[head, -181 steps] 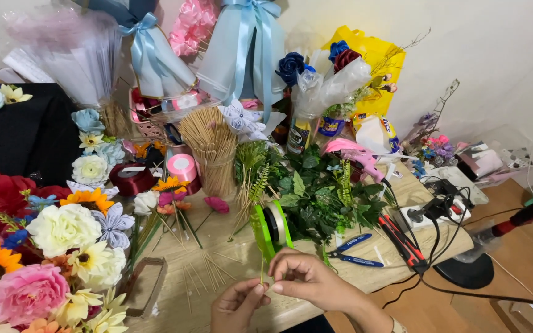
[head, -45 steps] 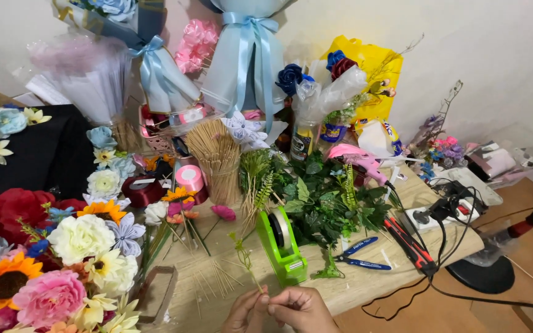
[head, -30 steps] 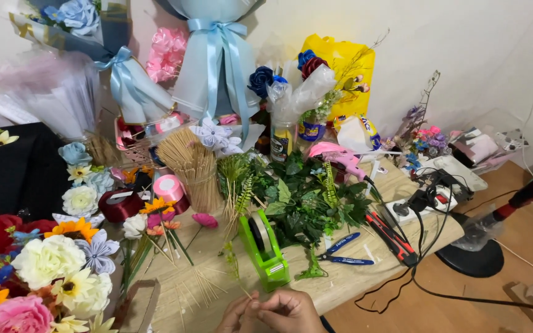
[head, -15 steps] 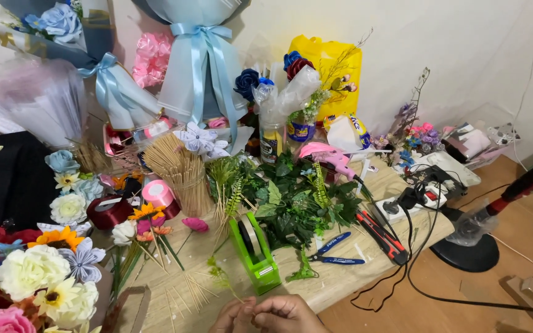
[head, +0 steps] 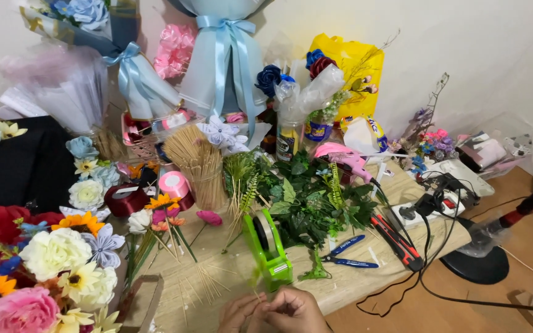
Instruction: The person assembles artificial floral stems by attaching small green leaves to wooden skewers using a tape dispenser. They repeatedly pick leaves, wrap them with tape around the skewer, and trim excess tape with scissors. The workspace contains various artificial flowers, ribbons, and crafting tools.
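Observation:
My left hand and my right hand are pressed together at the table's front edge, fingertips pinched on a thin stem with a blurred bit of green at its top. The stem rises just in front of a green tape dispenser, which stands right behind my hands. Loose wooden sticks lie on the woven mat to the left of my hands. The lower parts of both hands are cut off by the frame.
Blue-handled scissors, a red-and-black cutter and a power strip with cables lie to the right. Green foliage, a skewer bundle, artificial flowers and wrapped bouquets crowd the table.
My hands have dropped from above the mat to the front edge and closed together around the stem. The view has shifted to the right, showing fewer flowers on the left.

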